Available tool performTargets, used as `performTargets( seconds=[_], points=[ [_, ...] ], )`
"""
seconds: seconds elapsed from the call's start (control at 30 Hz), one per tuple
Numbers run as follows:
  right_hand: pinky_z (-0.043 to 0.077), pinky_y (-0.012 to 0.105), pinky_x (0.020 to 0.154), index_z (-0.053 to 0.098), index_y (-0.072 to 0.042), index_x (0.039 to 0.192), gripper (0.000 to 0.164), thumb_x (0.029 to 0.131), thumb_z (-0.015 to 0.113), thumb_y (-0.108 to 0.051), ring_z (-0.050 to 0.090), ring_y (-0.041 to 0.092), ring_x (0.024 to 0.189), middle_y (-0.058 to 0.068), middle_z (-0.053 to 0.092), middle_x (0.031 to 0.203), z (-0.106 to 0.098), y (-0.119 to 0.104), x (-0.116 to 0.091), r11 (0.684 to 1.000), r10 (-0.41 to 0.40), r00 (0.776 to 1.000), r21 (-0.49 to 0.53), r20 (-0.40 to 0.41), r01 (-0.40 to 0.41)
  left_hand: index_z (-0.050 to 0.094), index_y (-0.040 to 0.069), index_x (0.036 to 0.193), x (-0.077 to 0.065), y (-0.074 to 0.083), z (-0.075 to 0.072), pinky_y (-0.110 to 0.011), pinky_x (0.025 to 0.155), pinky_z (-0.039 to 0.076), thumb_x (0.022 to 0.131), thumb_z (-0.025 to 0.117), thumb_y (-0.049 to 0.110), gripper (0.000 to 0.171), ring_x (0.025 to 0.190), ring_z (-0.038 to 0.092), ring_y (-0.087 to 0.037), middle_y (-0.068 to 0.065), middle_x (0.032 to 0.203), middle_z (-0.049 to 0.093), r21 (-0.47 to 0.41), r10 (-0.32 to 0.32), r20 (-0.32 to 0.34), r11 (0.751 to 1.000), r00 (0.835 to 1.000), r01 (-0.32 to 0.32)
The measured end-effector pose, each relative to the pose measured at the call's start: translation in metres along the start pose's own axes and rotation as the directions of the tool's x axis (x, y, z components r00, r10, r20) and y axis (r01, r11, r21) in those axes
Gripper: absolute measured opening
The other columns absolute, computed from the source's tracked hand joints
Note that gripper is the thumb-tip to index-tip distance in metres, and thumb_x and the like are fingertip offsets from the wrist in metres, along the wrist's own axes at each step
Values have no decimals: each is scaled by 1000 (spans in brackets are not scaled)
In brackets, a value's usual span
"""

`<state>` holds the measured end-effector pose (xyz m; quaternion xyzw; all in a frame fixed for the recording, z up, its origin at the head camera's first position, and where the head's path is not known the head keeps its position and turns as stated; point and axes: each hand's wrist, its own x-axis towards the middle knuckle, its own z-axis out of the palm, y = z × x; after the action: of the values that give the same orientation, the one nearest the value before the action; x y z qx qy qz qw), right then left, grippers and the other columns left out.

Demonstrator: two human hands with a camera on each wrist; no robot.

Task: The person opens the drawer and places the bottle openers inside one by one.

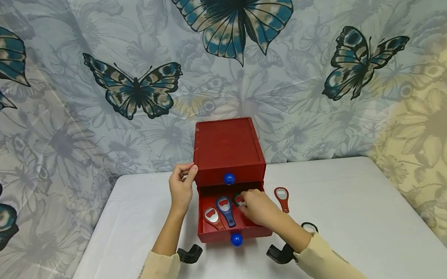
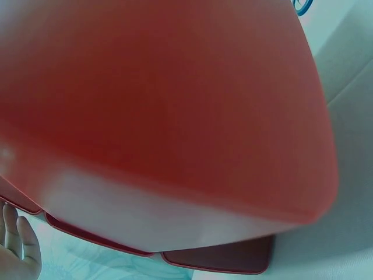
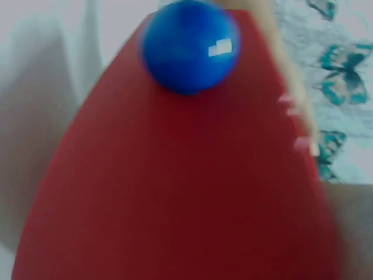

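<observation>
A red two-drawer cabinet point(image 1: 227, 143) stands with its lower drawer point(image 1: 255, 231) pulled out. Inside that drawer lie a red bottle opener point(image 1: 213, 219) and a blue bottle opener point(image 1: 225, 206) side by side. My right hand point(image 1: 259, 207) reaches over the drawer's right side and pinches a dark green bottle opener point(image 1: 235, 198), whose handle is hidden by the fingers. My left hand point(image 1: 181, 187) touches the cabinet's upper left edge with thumb and fingertips. In the left wrist view, the cabinet's red side point(image 2: 175, 116) fills most of the frame.
On the white table point(image 1: 352, 199), another red bottle opener point(image 1: 282, 201) lies right of the cabinet. A dark-rimmed opener point(image 1: 314, 225) is partly hidden by the right forearm. Blue knobs point(image 1: 236, 239) stick out from the drawer fronts. Behind hangs a butterfly-print cloth point(image 1: 140, 142).
</observation>
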<state>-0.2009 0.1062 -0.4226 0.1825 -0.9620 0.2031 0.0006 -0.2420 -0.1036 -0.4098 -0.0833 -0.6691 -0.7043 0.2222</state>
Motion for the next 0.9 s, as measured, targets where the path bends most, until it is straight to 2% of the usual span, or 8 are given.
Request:
performTargets(
  seconds=[0.2,0.3,0.47,0.53,0.63,0.7,0.77,0.9],
  points=[
    [52,25,68,72,-6,96,14,87,72,-17,57,10,76,1,67,86,-12,0,-16,980,-75,997,185,-15,76,57,-17,101,0,1,0,-14,71,50,92,62,-1,19,79,58,2,17,88,65,0,-8,4,1000,1000,8],
    [50,19,66,72,-9,93,10,89,70,-17,55,5,74,-3,66,84,-16,2,-27,942,-122,992,314,-9,119,57,-18,102,0,2,0,-14,71,50,92,61,-1,20,79,58,2,16,88,65,-4,-7,10,1000,1000,7],
    [51,20,63,71,-3,96,16,93,65,-18,58,7,71,11,68,82,-21,12,-46,763,-237,965,636,109,116,57,-18,101,0,2,0,-13,71,50,92,61,-1,20,80,58,1,16,87,64,1,-6,10,1000,1000,6],
    [52,22,62,71,-1,98,19,95,63,-18,58,8,69,18,66,81,-21,17,-53,687,-313,933,720,179,92,57,-18,101,0,2,0,-12,71,51,92,61,-1,20,79,58,1,16,87,64,5,-7,10,1000,1000,7],
    [53,23,61,70,0,102,20,96,61,-17,59,8,69,24,63,82,-17,23,-64,626,-420,866,778,272,59,57,-17,101,-1,2,1,-13,71,51,92,62,0,20,79,58,2,16,87,64,9,-11,10,1000,1000,11],
    [55,25,63,71,-2,102,20,96,61,-18,59,4,70,22,65,83,-12,26,-69,623,-441,836,782,326,24,58,-17,101,-1,2,1,-13,71,51,92,62,0,20,79,58,1,16,86,64,12,-10,8,1000,1000,10],
    [55,25,64,71,-3,101,20,96,61,-19,59,3,71,19,67,83,-4,27,-71,642,-418,833,766,363,-12,58,-17,101,-1,3,1,-13,71,50,92,62,0,20,79,58,1,15,86,64,13,-6,4,1000,1000,6],
    [53,23,61,72,-3,96,23,97,60,-22,59,4,69,8,67,78,15,27,-73,702,-282,871,705,403,-99,58,-18,101,-1,3,1,-12,71,50,92,61,-1,20,78,58,2,16,84,64,9,0,-2,1000,1000,1]
  ],
)
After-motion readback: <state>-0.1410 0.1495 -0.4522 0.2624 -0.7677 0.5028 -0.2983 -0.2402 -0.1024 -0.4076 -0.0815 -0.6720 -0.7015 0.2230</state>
